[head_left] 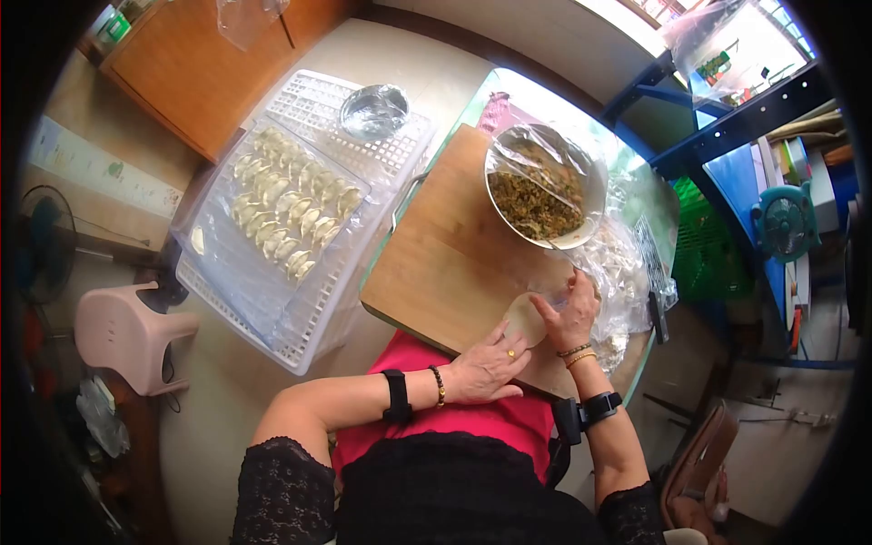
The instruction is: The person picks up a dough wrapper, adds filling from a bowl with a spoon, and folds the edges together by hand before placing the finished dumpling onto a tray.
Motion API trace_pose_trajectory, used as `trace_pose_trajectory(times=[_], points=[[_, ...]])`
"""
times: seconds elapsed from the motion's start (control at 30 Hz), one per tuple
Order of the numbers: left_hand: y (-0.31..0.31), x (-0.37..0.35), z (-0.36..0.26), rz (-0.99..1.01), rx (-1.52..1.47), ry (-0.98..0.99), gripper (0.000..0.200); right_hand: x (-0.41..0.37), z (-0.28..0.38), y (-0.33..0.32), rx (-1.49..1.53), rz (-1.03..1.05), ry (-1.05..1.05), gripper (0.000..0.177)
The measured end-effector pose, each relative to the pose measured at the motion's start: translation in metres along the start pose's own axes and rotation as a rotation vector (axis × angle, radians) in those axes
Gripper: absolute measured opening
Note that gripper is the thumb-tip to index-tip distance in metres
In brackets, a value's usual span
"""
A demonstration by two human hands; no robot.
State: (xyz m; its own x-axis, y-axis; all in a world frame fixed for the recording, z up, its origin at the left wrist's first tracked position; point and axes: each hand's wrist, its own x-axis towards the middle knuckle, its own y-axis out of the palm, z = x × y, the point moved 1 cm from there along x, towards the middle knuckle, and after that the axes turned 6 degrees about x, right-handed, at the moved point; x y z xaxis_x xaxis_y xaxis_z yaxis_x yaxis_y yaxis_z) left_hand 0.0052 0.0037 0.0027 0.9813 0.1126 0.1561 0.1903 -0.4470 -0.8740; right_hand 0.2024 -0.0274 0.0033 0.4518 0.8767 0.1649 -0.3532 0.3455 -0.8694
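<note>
A pale, round dumpling wrapper (524, 318) lies near the front right of the wooden board (445, 241). My left hand (489, 368) is open and palm down at the board's front edge, its fingertips by the wrapper's left side. My right hand (572, 316) rests to the wrapper's right, thumb apart from the fingers and close to the wrapper; its fingertips are beside crumpled clear plastic (610, 304). Beyond the hands stands a metal bowl (551, 243) of chopped brown-green filling (536, 195), partly under plastic film.
To the left, rows of folded dumplings (286, 204) lie on a plastic-covered tray on a white crate (300, 363). A film-covered round bowl (374, 111) sits at its far end. A dark-handled tool (658, 318) lies at the table's right edge; a pink stool (127, 331) stands left.
</note>
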Motion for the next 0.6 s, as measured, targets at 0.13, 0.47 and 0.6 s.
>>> trace_pose_trajectory(times=[0.13,0.47,0.6], points=[[-0.004,0.002,0.008,-0.046,0.048,-0.171,0.066,-0.010,-0.020,0.005,0.208,-0.170,0.017,0.073],[0.016,0.004,-0.006,0.026,0.090,0.144,0.070,-0.064,0.017,-0.028,0.042,0.092,-0.180,0.073],[0.014,-0.001,-0.010,0.164,0.064,0.137,0.069,-0.064,0.015,-0.009,-0.201,-0.012,-0.130,0.079]])
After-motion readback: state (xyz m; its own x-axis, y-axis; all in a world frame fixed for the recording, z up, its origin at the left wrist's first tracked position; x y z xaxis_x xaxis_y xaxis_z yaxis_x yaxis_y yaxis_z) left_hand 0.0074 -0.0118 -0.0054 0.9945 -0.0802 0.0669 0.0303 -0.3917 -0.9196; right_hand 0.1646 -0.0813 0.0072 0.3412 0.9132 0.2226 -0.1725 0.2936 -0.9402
